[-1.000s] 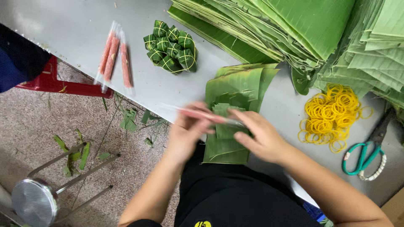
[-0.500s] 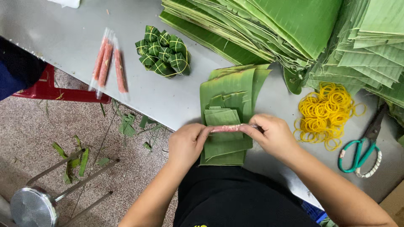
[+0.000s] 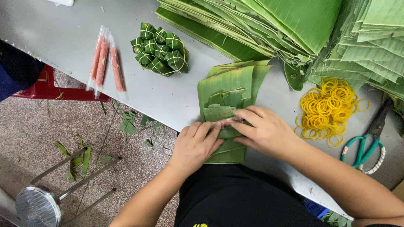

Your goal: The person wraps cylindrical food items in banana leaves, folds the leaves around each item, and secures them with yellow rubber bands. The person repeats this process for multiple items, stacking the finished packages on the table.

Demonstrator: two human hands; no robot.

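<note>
- Stool (image 3: 40, 204) of bare metal stands on the speckled floor at the far left, with torn green leaf scraps (image 3: 78, 155) scattered around its legs.
- Red plastic seat (image 3: 54, 90) pokes out from under the grey table (image 3: 63, 38).
- Three pink sausage sticks in clear wrappers (image 3: 105, 63) lie side by side on the table, near its front edge.
- Just right of them sits a cluster of small leaf-wrapped parcels (image 3: 160, 49), each tied with a yellow band.
- Left hand (image 3: 195, 145) lies flat, fingers together, pressing a small folded leaf piece (image 3: 219, 112) over a pink sausage (image 3: 227, 122); only a sliver of the sausage shows between the two hands.
- All this rests on a stack of cut banana leaves (image 3: 229, 84) at the table's front edge, directly before the person.
- Right hand (image 3: 267, 132) curls over the same fold from the other side, fingertips meeting those of the left and pinching the leaf round the sausage.
- Behind, a big heap of long banana leaves (image 3: 294, 21) covers the back of the table.
- Yellow rubber bands (image 3: 328, 109) lie in a loose pile right of the hands.
- Teal-handled scissors (image 3: 364, 149) rest at the far right, just beside the bands.
</note>
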